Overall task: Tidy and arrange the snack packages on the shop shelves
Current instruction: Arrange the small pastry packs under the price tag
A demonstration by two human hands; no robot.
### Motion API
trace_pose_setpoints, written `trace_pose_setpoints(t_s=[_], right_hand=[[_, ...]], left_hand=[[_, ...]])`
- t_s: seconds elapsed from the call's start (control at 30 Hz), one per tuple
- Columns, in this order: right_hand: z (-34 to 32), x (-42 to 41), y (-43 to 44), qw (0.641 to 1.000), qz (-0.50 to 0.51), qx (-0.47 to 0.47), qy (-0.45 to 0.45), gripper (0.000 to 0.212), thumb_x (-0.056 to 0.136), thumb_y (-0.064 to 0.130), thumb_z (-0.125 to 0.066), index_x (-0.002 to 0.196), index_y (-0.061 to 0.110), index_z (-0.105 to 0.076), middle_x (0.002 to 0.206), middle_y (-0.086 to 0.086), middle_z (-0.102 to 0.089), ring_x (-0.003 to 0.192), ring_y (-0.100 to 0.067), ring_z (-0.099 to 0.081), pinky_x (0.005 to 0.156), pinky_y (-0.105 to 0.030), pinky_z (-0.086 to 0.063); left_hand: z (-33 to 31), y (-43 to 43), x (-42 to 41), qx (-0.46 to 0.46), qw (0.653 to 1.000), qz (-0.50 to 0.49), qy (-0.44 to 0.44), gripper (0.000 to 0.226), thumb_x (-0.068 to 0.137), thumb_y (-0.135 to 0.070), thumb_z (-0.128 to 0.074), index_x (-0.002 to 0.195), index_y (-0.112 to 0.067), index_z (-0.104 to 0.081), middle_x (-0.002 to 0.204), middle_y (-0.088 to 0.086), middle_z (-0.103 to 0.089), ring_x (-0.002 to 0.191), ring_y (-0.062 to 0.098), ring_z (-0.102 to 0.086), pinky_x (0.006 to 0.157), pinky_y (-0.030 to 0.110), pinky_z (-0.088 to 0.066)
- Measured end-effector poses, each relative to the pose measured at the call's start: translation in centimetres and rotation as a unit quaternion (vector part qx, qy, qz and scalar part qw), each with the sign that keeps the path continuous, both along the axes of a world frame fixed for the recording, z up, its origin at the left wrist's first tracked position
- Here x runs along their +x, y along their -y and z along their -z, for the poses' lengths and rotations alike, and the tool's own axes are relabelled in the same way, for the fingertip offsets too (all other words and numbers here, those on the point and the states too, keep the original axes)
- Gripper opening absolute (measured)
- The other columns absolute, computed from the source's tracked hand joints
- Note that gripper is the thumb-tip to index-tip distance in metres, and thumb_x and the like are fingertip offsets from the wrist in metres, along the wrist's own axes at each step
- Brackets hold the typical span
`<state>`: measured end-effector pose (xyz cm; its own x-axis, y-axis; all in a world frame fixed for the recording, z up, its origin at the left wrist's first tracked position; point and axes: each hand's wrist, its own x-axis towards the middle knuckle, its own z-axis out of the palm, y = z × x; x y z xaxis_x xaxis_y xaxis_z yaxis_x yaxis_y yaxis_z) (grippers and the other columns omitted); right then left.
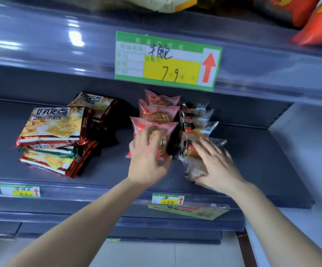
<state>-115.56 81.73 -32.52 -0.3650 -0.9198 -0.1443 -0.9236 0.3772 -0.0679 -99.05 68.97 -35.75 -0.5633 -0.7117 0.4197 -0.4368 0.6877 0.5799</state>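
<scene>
My left hand (pixel 148 160) spread flat on the front pink bun pack (pixel 156 126), directly below the green price tag (pixel 168 60) | right hand (pixel 217 164) spread on a clear-wrapped pack (pixel 195 168), below-right of tag | risk: a hard push could topple the leaning rows

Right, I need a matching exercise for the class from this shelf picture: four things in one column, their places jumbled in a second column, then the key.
Column A
1. left hand
2. right hand
3. cracker packets
4. orange bags

Column B
a. on the upper shelf, at the right
b. on the front pink packet
c. stacked at the left of the middle shelf
d. on the front clear packet

Pairs: 1-b; 2-d; 3-c; 4-a
</scene>
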Motion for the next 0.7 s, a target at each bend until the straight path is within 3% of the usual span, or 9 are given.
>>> trace_pose_setpoints(t_s=[0.13, 0.23, 0.3, 0.4, 0.43, 0.53, 0.57, 0.63, 0.7], right_hand=[[-0.2, -1.0, 0.0, 0.986, 0.061, -0.142, -0.066, 0.077, 0.076, 0.052, -0.071, 0.141, 0.022, -0.044, 0.149, -0.002, -0.040, 0.138, -0.024, -0.032, 0.109, -0.042, -0.026], [0.4, -1.4, -0.4, 0.971, 0.100, -0.197, -0.095, 0.055, 0.078, 0.049, -0.071, 0.121, 0.016, -0.064, 0.130, -0.006, -0.058, 0.119, -0.031, -0.051, 0.095, -0.044, -0.040], [1.0, -1.7, -0.6, 0.968, 0.128, -0.198, -0.081, 0.054, 0.079, 0.050, -0.069, 0.121, 0.016, -0.064, 0.129, -0.006, -0.057, 0.117, -0.031, -0.050, 0.093, -0.043, -0.041], [1.5, -2.2, -0.9, 0.955, 0.179, -0.238, 0.008, 0.069, 0.079, 0.051, -0.069, 0.136, 0.018, -0.048, 0.144, -0.007, -0.041, 0.130, -0.028, -0.040, 0.100, -0.041, -0.039], [1.7, -2.4, -1.0, 0.943, 0.199, -0.254, 0.081, 0.080, 0.076, 0.051, -0.072, 0.143, 0.020, -0.039, 0.148, -0.005, -0.035, 0.133, -0.024, -0.037, 0.103, -0.039, -0.038], [1.8, -2.6, -1.4, 0.844, 0.248, -0.267, 0.394, 0.110, 0.069, 0.037, -0.083, 0.151, 0.032, -0.010, 0.151, 0.008, -0.033, 0.132, -0.008, -0.039, 0.102, -0.029, -0.035], [2.0, -2.8, -1.5, 0.819, 0.251, -0.262, 0.445, 0.115, 0.069, 0.031, -0.084, 0.151, 0.035, -0.005, 0.150, 0.010, -0.036, 0.130, -0.005, -0.040, 0.100, -0.027, -0.034], [2.8, -3.2, -1.6, 0.806, 0.254, -0.266, 0.464, 0.113, 0.073, 0.021, -0.082, 0.152, 0.035, -0.003, 0.148, 0.010, -0.040, 0.125, -0.003, -0.043, 0.099, -0.027, -0.034], [3.0, -3.3, -1.4, 0.798, 0.273, -0.298, 0.447, 0.097, 0.078, 0.018, -0.078, 0.152, 0.028, -0.016, 0.144, 0.006, -0.047, 0.120, -0.008, -0.050, 0.095, -0.027, -0.039]], left_hand=[[-0.1, -1.5, -1.2, 0.131, 0.979, 0.145, 0.061, 0.066, 0.074, -0.013, -0.061, 0.139, -0.016, -0.047, 0.131, 0.006, -0.054, 0.123, 0.026, -0.047, 0.101, 0.033, -0.040], [-0.2, -2.4, -3.2, 0.178, 0.953, 0.185, 0.159, 0.077, 0.079, -0.021, -0.075, 0.146, -0.020, -0.037, 0.142, 0.002, -0.049, 0.129, 0.020, -0.043, 0.103, 0.031, -0.039], [-0.2, -2.8, -4.7, 0.213, 0.953, 0.155, 0.151, 0.058, 0.080, -0.022, -0.075, 0.133, -0.019, -0.051, 0.128, 0.003, -0.060, 0.116, 0.022, -0.054, 0.091, 0.031, -0.047], [-0.5, -2.7, -6.1, 0.230, 0.969, 0.039, 0.078, 0.004, 0.087, -0.016, -0.065, 0.087, -0.019, -0.061, 0.085, -0.003, -0.066, 0.081, 0.022, -0.061, 0.068, 0.032, -0.051], [-0.6, -2.6, -6.2, 0.224, 0.972, 0.007, 0.070, 0.012, 0.088, -0.014, -0.061, 0.079, -0.020, -0.057, 0.080, -0.005, -0.063, 0.078, 0.022, -0.060, 0.065, 0.031, -0.049], [-0.4, -2.1, -6.3, 0.253, 0.966, -0.046, 0.035, 0.005, 0.091, -0.016, -0.058, 0.086, -0.016, -0.057, 0.085, -0.001, -0.062, 0.084, 0.025, -0.063, 0.069, 0.033, -0.051], [-0.3, -2.0, -6.3, 0.271, 0.961, -0.049, 0.022, 0.004, 0.091, -0.018, -0.059, 0.091, -0.014, -0.057, 0.087, -0.001, -0.062, 0.087, 0.025, -0.063, 0.070, 0.032, -0.050], [0.1, -2.0, -6.2, 0.311, 0.950, -0.031, -0.002, 0.017, 0.091, -0.021, -0.061, 0.107, -0.014, -0.057, 0.095, -0.003, -0.061, 0.096, 0.024, -0.061, 0.074, 0.030, -0.048], [0.1, -2.0, -6.3, 0.337, 0.941, 0.014, 0.001, 0.041, 0.093, -0.021, -0.060, 0.132, -0.015, -0.051, 0.108, -0.002, -0.060, 0.109, 0.021, -0.059, 0.080, 0.023, -0.043]])
